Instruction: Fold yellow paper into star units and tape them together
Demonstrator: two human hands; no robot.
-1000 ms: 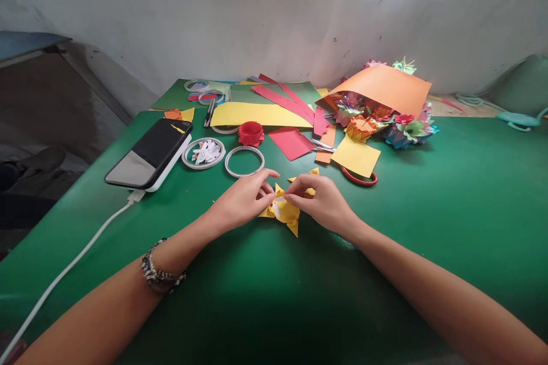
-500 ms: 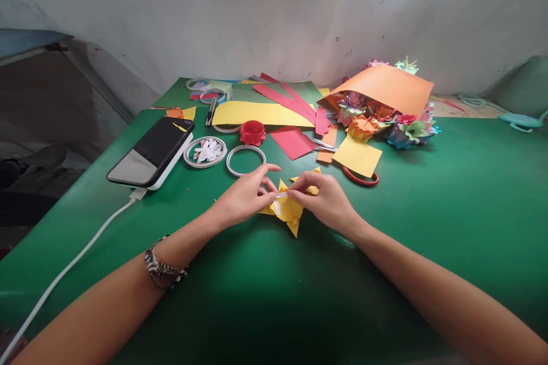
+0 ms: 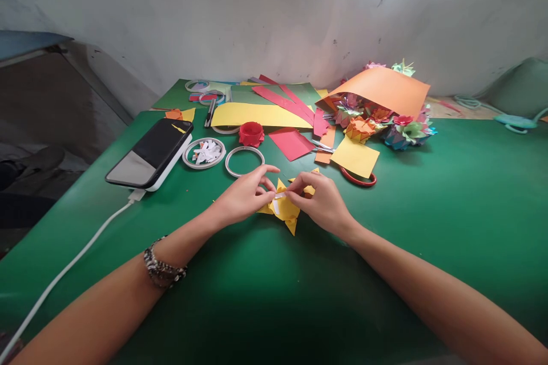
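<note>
On the green table top lies a star-like piece of folded yellow paper (image 3: 291,210) with pointed corners. Two short white tape strips (image 3: 279,196) show on it, one of them spanning the gap between my fingertips. My left hand (image 3: 242,198) grips the left side of the paper with thumb and curled fingers, the index finger stretched out above. From the other side, my right hand (image 3: 323,201) pinches with thumb and forefinger at the right end of the upper strip. The fingers partly hide the paper, so their exact hold is hard to see.
Beyond my hands are a tape roll (image 3: 230,163), another ring holding white scraps (image 3: 207,152), a red paper ring (image 3: 251,134) and red-handled scissors (image 3: 359,178) under a yellow square (image 3: 356,156). A phone-like device (image 3: 149,154) lies left; paper flowers (image 3: 409,132) stand right.
The view has shifted very slightly. Both hands stay at the yellow paper in nearly the same pose, with the upper white strip lying a little flatter between the fingertips.
</note>
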